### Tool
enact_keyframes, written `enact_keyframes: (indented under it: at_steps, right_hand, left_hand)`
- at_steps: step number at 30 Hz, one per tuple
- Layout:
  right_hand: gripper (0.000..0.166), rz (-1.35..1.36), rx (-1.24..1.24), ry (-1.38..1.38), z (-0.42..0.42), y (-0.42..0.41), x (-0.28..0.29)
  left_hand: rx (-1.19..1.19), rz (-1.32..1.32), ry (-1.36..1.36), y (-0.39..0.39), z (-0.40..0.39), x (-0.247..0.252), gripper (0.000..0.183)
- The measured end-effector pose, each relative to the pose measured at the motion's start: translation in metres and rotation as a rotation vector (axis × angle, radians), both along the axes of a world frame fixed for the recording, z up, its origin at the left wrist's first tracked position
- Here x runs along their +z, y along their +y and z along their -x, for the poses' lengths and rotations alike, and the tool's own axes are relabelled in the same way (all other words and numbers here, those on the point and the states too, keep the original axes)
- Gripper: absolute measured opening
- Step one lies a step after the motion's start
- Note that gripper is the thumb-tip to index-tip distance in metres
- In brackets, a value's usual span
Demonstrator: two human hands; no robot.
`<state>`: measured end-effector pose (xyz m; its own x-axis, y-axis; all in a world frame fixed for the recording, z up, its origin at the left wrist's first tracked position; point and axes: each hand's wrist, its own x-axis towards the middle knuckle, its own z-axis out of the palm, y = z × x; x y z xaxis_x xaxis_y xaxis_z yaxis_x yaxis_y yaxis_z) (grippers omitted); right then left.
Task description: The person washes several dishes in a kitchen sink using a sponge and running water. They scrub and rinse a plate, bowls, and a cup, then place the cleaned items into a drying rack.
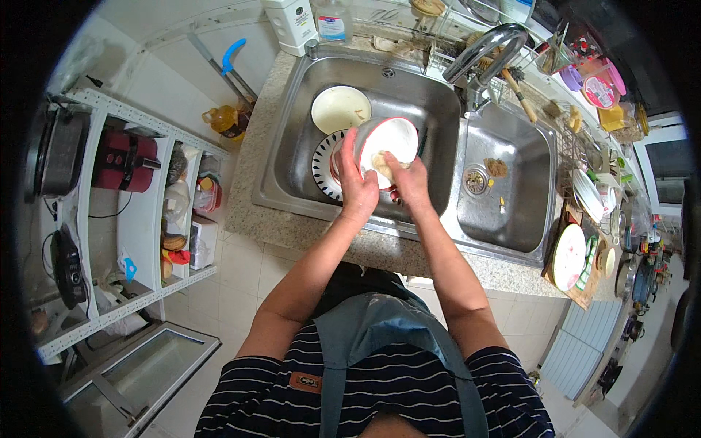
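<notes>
My left hand [357,183] grips the side of a white bowl [395,137] with a red rim, tilted over the left basin of a steel sink [290,180]. Inside that bowl, my right hand [409,180] presses a pale, crumpled scrubber or cloth [381,164] against the wall. Below and to the left lies a white plate [323,164] with dark leaf-shaped marks, partly covered by the bowl and my left hand. Farther back in the basin rests a cream bowl [340,109] with a brown scrap in it. A dark thin item behind the held bowl is mostly hidden.
A chrome faucet [487,49] arches over the divider. The right basin [506,219] holds food scraps and a brown scrubber [496,168] near the drain. Bottles [293,24] stand behind the sink. On the right counter, a round plate [568,257] leans near a dish rack [589,189].
</notes>
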<state>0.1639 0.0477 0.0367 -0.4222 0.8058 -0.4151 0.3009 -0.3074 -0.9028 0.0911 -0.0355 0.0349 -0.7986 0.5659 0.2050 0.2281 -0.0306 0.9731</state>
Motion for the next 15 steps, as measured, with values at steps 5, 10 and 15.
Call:
enact_keyframes:
  at_steps: [5, 10, 15]
  right_hand:
    - [0.051, -0.223, -0.109, 0.218, 0.01, -0.029, -0.023]
    - [0.057, -0.591, 0.089, 0.042, 0.0, -0.012, -0.024]
    - [0.052, -0.835, 0.564, -0.152, -0.011, 0.05, 0.013]
  left_hand:
    - [0.061, 0.009, 0.042, 0.0, 0.003, -0.009, 0.072]
    - [-0.055, 0.177, 0.08, -0.006, 0.018, -0.011, 0.069]
    - [-0.629, 0.601, -0.055, 0.006, 0.07, 0.032, 0.066]
